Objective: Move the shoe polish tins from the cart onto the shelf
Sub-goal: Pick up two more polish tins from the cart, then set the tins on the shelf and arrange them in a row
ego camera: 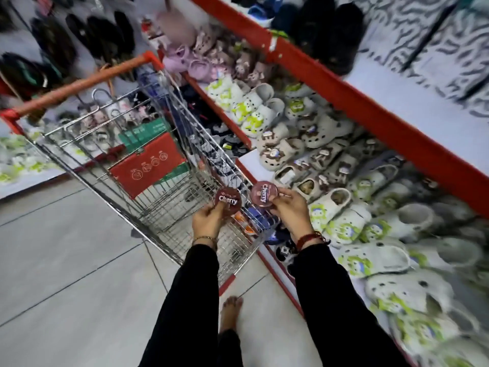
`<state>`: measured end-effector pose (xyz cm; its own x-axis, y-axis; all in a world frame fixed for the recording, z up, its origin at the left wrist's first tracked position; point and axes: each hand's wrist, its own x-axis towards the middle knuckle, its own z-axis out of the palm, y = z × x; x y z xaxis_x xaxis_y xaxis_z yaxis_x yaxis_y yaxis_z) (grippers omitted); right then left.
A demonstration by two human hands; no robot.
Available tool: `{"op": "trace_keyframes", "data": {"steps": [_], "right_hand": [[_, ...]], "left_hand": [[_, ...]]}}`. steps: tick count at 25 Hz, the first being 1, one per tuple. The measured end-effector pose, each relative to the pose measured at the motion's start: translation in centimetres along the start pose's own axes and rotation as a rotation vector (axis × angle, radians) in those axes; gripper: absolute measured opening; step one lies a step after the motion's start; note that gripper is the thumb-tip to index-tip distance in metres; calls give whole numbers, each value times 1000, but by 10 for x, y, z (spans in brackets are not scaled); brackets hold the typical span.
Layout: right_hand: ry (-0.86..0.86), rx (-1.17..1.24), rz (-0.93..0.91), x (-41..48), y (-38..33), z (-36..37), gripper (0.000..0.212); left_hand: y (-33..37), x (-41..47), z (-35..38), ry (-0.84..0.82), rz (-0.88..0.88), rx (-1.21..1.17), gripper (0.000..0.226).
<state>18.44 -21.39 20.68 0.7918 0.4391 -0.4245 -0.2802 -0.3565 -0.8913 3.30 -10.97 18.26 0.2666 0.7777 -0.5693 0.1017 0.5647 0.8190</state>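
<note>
My left hand (207, 221) grips a round dark-red polish tin (227, 200) marked "Cherry", held above the near end of the wire cart (169, 229). My right hand (289, 211) grips a second, paler red polish tin (263, 195) with the same label, held over the cart's right rim beside the shelf. Both tins face up towards me. The red-edged shelf (370, 120) runs along the right, full of white clogs. Inside the cart, below my hands, orange and blue items show through the wire; I cannot tell what they are.
The cart has a red handle bar (79, 84) and a red and green child-seat flap (148, 165). White clogs with green charms (344, 223) crowd the lower shelf. Dark sandals hang on the far wall. Grey floor tiles lie to the left, and a bare foot (230, 313) stands below.
</note>
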Motion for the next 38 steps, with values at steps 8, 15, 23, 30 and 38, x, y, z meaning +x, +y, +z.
{"op": "trace_keyframes", "data": {"steps": [8,15,23,30,38], "right_hand": [[101,199,-265,-103,-85,-131,33],[371,292,-438,-158,-123,-256,20],[681,257,-435,-195,-121,-365,25],[919,-94,-218,-200,-87,-432,27],[891,-362,-24,-191,-75,-442,32]], "left_hand": [[77,-116,74,-336,261,32,8],[113,-201,178,-662,358,54,6],[98,-273,295,-875,508,314,16],[65,-310,353,-918,826,774,24],[57,-307,370,-994,835,1074,26]]}}
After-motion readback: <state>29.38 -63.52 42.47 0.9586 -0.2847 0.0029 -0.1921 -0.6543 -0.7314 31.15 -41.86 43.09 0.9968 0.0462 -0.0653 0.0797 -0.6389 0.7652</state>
